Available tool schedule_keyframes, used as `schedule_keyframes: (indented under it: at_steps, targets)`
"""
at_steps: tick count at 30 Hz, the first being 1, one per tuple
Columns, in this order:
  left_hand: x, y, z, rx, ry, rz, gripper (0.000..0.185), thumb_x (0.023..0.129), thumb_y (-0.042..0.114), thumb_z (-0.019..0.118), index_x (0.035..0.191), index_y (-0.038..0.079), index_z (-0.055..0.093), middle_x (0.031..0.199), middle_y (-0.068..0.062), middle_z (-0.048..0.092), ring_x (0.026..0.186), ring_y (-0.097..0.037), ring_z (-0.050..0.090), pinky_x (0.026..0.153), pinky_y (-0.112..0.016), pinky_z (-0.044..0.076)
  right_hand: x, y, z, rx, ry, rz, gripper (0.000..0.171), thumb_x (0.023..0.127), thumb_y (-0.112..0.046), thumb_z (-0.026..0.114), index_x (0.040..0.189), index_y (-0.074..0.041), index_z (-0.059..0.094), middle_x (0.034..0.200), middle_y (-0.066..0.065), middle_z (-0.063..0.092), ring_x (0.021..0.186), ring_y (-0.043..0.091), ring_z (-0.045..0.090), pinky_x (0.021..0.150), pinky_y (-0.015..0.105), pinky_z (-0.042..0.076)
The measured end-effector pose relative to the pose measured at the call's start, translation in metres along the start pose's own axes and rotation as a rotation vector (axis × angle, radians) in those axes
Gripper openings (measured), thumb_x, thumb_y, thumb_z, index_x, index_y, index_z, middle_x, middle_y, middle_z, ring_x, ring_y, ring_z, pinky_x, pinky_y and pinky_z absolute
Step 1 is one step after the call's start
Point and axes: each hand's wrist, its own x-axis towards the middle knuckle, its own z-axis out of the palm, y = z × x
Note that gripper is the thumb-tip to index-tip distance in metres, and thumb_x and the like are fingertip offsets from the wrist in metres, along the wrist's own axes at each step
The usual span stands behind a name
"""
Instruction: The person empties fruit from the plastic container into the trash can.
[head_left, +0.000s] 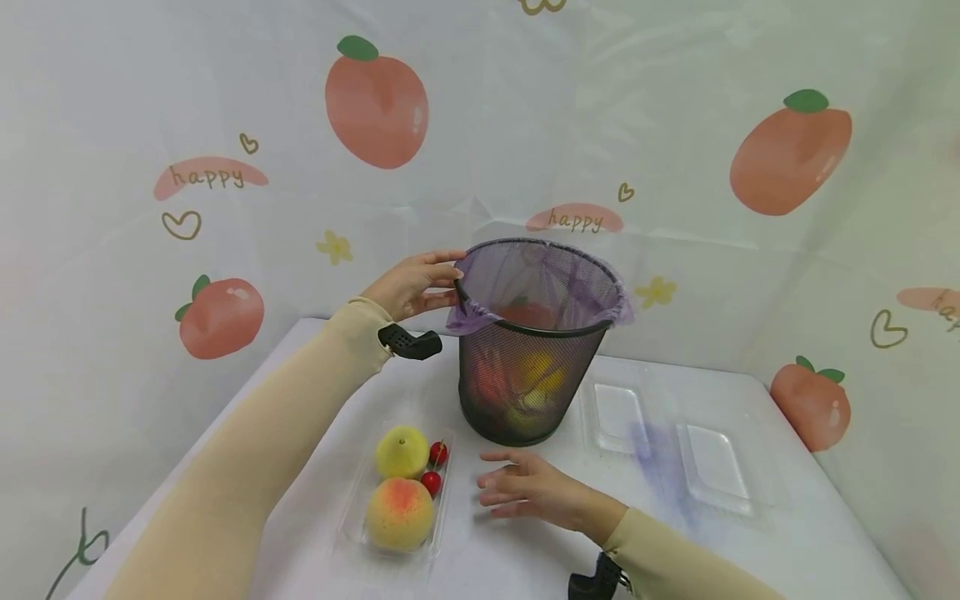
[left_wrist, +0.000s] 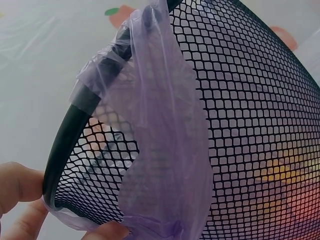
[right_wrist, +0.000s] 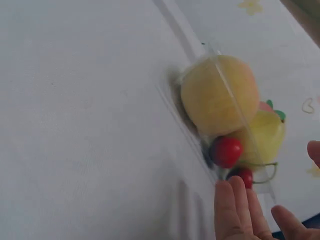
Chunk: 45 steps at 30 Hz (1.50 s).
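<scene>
Both hands are busy: your left hand (head_left: 415, 283) pinches the bin (head_left: 532, 342) rim, your right hand (head_left: 528, 493) hovers flat-fingered beside the fruit tray (head_left: 397, 492), so next reach leftward for it.

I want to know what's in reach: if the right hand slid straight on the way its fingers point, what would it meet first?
Probably the clear tray holding the cherries; the right hand points at it.

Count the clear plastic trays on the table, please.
3: one tray at front left holds a peach, a pear and two cherries; two empty trays lie right of the mesh bin. None seems hidden.
</scene>
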Motion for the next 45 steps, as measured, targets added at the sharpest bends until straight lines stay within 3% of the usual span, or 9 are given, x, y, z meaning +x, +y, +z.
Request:
schedule_keyframes:
  at_steps: [8, 15, 23, 30, 39, 45]
  targets:
    - [0.0, 0.0, 0.0, -0.001, -0.01, 0.008, 0.048, 0.095, 0.006, 0.059, 0.141, 0.018, 0.05, 0.109, -0.005, 0.051, 0.09, -0.016, 0.057, 0.075, -0.024, 0.058, 0.025, 0.004, 0.015, 0.008, 0.056, 0.014, 0.07, 0.096, -0.019, 0.059, 0.15, 0.003, 0.021, 0.136, 0.027, 0.046, 0.113, 0.03, 0.062, 0.098, 0.049, 0.051]
    - [-0.001, 0.0, 0.0, -0.005, -0.008, 0.003, 0.048, 0.095, 0.005, 0.059, 0.141, 0.018, 0.05, 0.111, -0.006, 0.051, 0.089, -0.016, 0.058, 0.077, -0.025, 0.058, 0.036, 0.008, 0.024, 0.034, 0.102, 0.024, 0.067, 0.096, -0.012, 0.057, 0.15, 0.002, 0.02, 0.128, 0.023, 0.05, 0.114, 0.036, 0.06, 0.097, 0.05, 0.05]
    - [-0.003, 0.001, 0.0, -0.005, -0.009, 0.009, 0.048, 0.095, 0.005, 0.059, 0.141, 0.017, 0.05, 0.112, -0.006, 0.051, 0.088, -0.015, 0.058, 0.079, -0.025, 0.057, 0.045, 0.013, 0.032, 0.064, 0.13, 0.055, 0.067, 0.095, -0.005, 0.057, 0.151, 0.001, 0.02, 0.123, 0.021, 0.052, 0.099, 0.022, 0.064, 0.096, 0.049, 0.052]
    - [-0.002, 0.001, 0.0, -0.003, -0.018, 0.006, 0.049, 0.095, 0.006, 0.058, 0.142, 0.017, 0.049, 0.113, -0.007, 0.051, 0.088, -0.015, 0.058, 0.088, -0.029, 0.056, 0.052, 0.015, 0.035, 0.067, 0.122, 0.038, 0.072, 0.094, -0.004, 0.061, 0.152, -0.003, 0.018, 0.123, 0.02, 0.053, 0.095, 0.019, 0.062, 0.096, 0.051, 0.051]
    - [-0.001, 0.0, 0.0, -0.007, -0.007, 0.006, 0.048, 0.095, 0.005, 0.059, 0.141, 0.017, 0.05, 0.113, -0.007, 0.052, 0.088, -0.016, 0.059, 0.076, -0.025, 0.058, 0.054, 0.012, 0.038, 0.062, 0.099, 0.042, 0.072, 0.094, -0.003, 0.06, 0.154, -0.012, 0.02, 0.114, 0.013, 0.051, 0.095, 0.018, 0.063, 0.095, 0.052, 0.051]
    - [0.0, 0.0, -0.001, -0.001, -0.005, 0.004, 0.048, 0.095, 0.006, 0.059, 0.141, 0.017, 0.05, 0.113, -0.007, 0.052, 0.088, -0.016, 0.06, 0.079, -0.026, 0.058, 0.056, 0.013, 0.04, 0.072, 0.107, 0.037, 0.077, 0.092, -0.002, 0.062, 0.154, -0.017, 0.019, 0.111, 0.011, 0.049, 0.092, 0.017, 0.061, 0.095, 0.052, 0.051]
